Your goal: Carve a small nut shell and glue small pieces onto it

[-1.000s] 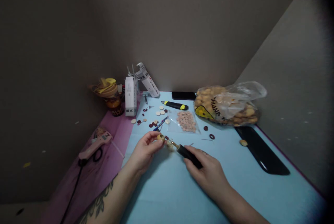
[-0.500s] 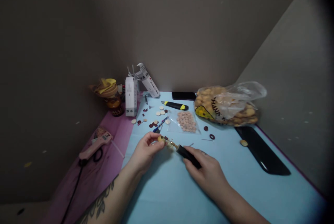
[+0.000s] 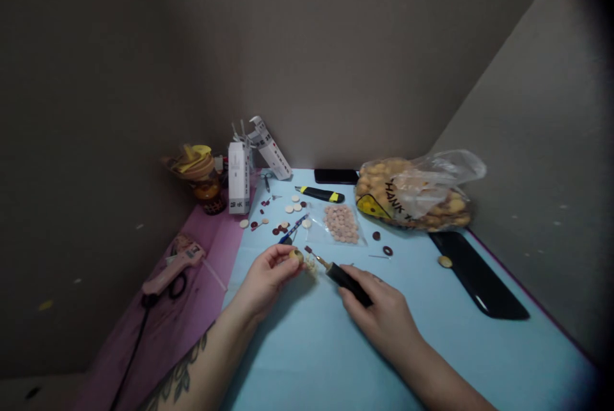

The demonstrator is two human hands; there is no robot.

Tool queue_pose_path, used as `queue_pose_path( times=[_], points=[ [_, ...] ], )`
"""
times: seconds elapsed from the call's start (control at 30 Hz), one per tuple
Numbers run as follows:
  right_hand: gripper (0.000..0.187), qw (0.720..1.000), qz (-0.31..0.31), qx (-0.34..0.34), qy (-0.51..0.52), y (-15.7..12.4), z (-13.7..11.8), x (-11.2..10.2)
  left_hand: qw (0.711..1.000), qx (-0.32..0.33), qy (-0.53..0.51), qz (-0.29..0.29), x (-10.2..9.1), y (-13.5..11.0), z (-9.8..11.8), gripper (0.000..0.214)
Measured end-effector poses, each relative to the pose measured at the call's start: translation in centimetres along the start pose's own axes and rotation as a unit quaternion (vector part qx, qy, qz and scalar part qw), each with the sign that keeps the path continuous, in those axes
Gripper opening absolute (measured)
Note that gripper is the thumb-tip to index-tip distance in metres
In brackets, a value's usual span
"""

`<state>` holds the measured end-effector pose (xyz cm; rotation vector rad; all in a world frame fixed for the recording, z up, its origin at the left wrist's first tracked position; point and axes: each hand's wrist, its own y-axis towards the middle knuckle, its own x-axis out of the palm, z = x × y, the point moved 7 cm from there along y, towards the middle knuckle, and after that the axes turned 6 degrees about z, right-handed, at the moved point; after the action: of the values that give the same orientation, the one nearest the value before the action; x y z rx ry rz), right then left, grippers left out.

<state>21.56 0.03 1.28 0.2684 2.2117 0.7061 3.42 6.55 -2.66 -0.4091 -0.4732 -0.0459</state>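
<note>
My left hand (image 3: pixel 265 276) pinches a small round tan bead (image 3: pixel 296 256) between thumb and fingertips, just above the light blue table (image 3: pixel 432 347). My right hand (image 3: pixel 381 312) grips the black handle of a small rotary tool (image 3: pixel 341 277), whose brass neck and dark red tip (image 3: pixel 308 249) point up and left, a short gap from the bead. A little pale dust lies on the table under the bead.
Behind the hands lie loose dark red and cream discs (image 3: pixel 283 219), a clear bag of pink discs (image 3: pixel 341 222), a yellow-black utility knife (image 3: pixel 320 193), a phone (image 3: pixel 336 176) and a plastic bag of tan beads (image 3: pixel 417 193). A pink glue gun (image 3: pixel 171 269) lies left, a black tray (image 3: pixel 480 273) right.
The tool's tip has drawn back out of the bead and now stands clear of it, pointing slightly higher. My left hand keeps the bead in nearly the same spot.
</note>
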Motion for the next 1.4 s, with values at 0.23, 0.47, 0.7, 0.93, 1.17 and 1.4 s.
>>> queue_pose_path(
  times=[0.23, 0.47, 0.7, 0.93, 1.17, 1.4],
  points=[
    [0.029, 1.000, -0.011, -0.004, 0.023, -0.03, -0.51, 0.11, 1.000, -0.006, -0.010, -0.007, 0.10, -0.01, -0.02, 0.037],
    [0.029, 1.000, -0.010, 0.004, 0.029, 0.02, -0.47, 0.09, 1.000, -0.011, -0.009, -0.019, 0.46, -0.36, 0.07, 0.033],
    [0.028, 1.000, 0.016, 0.014, 0.003, 0.08, 0.05, -0.50, 0.998, -0.052, -0.037, -0.015, 0.25, -0.24, -0.25, 0.032],
    [0.028, 1.000, 0.015, 0.013, 0.008, 0.15, -0.08, -0.50, 0.995, -0.062, -0.072, -0.004, -0.24, -0.01, -0.35, 0.033],
    [0.028, 1.000, -0.005, 0.013, 0.017, 0.07, -0.33, -0.18, 0.999, -0.032, -0.033, -0.020, 0.09, -0.02, -0.27, 0.036],
    [0.028, 0.999, -0.016, 0.019, 0.029, 0.09, -0.61, 0.03, 0.999, -0.016, -0.011, -0.031, 0.52, -0.25, -0.04, 0.028]
  ],
)
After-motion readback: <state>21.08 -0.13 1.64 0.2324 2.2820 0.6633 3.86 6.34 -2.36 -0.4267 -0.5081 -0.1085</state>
